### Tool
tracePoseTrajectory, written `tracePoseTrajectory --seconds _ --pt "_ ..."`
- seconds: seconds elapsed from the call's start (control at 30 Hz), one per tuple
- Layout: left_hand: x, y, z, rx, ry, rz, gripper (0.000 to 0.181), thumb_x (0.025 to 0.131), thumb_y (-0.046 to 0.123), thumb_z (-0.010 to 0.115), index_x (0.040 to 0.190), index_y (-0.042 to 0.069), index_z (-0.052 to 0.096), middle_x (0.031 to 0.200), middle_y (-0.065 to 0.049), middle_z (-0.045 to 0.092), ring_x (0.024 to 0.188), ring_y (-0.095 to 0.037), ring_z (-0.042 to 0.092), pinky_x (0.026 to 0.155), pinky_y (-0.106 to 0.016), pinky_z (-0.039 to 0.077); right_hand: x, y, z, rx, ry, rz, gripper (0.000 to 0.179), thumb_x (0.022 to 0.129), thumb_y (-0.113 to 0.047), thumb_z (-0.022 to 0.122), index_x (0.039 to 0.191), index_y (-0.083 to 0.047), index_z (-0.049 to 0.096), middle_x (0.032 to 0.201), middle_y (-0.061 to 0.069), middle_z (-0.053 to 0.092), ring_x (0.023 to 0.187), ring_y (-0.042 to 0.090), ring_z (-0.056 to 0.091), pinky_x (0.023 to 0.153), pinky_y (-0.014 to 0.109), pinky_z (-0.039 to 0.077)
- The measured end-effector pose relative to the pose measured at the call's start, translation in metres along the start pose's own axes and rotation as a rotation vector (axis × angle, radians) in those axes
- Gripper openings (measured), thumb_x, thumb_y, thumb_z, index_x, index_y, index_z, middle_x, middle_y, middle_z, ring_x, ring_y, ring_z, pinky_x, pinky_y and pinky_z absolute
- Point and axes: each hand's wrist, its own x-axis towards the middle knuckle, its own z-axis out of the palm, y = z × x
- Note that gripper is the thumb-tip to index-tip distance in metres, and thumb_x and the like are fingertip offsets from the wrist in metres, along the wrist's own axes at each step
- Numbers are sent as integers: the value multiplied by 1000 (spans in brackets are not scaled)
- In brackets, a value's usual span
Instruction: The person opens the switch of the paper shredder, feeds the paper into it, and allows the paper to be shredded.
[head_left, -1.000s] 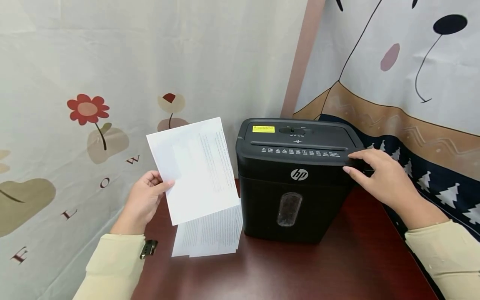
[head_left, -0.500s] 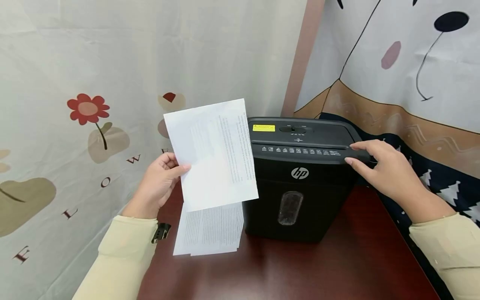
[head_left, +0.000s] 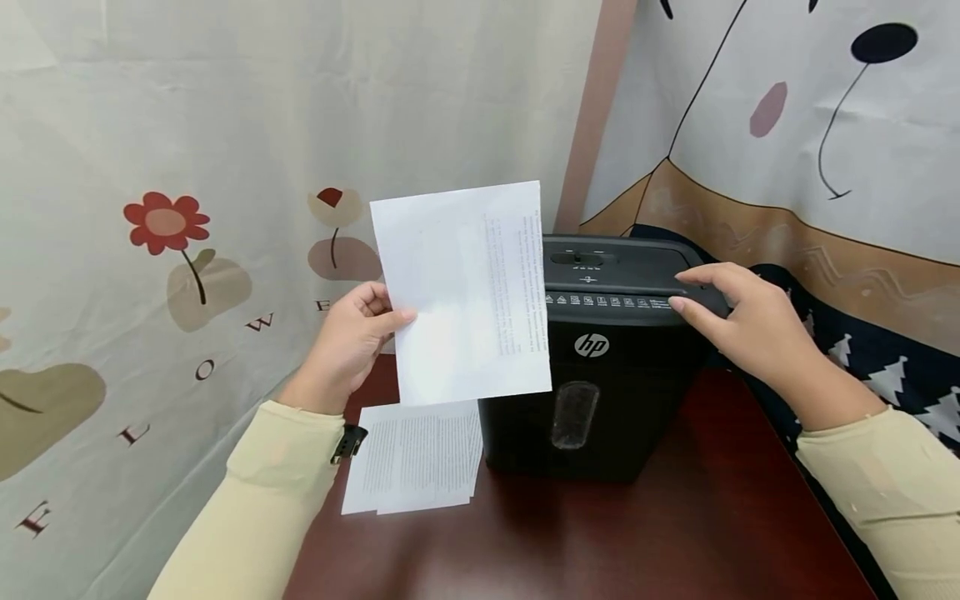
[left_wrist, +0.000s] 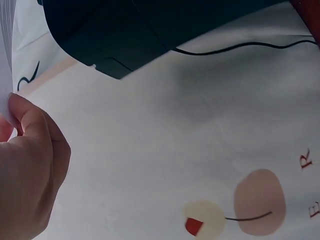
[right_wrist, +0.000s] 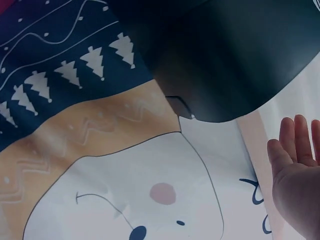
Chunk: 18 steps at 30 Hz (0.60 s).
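Note:
Between thumb and fingers, my left hand [head_left: 348,346] pinches the left edge of a white sheet of paper [head_left: 465,300] with faint print. The sheet is raised upright and overlaps the left part of a black HP paper shredder [head_left: 618,392], hiding its yellow label. My right hand [head_left: 765,333] is at the shredder's right end, thumb and forefinger spread apart and nothing held. In the left wrist view, the hand [left_wrist: 37,160] has a strip of the sheet [left_wrist: 5,85] at its fingertips. The right wrist view shows the hand [right_wrist: 297,185] with fingers extended beside the shredder [right_wrist: 230,60].
Several printed sheets [head_left: 420,458] lie in a loose pile left of the shredder on the dark red table [head_left: 600,533]. Printed curtains [head_left: 465,108] hang behind and to both sides. A black cord [left_wrist: 240,46] runs from the shredder.
My left hand has carried the sheet right and upward, from beside the shredder to in front of its left part. My right hand has shifted slightly left and up at the shredder's right end.

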Motion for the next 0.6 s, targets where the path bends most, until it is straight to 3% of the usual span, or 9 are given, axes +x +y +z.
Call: tracePoseTrajectory --seconds 0.33,0.6 --pt "7 15 27 10 -16 13 17 90 -5 61 101 4 52 88 1 58 86 -11 58 77 -20 48 9 -14 -2 72 -38 17 38 95 -24 63 127 -3 59 129 21 56 121 42 48 96 62 38" --pt "14 23 45 54 -30 6 16 90 -4 62 101 3 53 89 0 58 86 -12 57 78 -21 47 21 -33 0 207 -74 65 42 94 -30 63 128 -5 58 127 18 60 122 35 54 98 55 42"
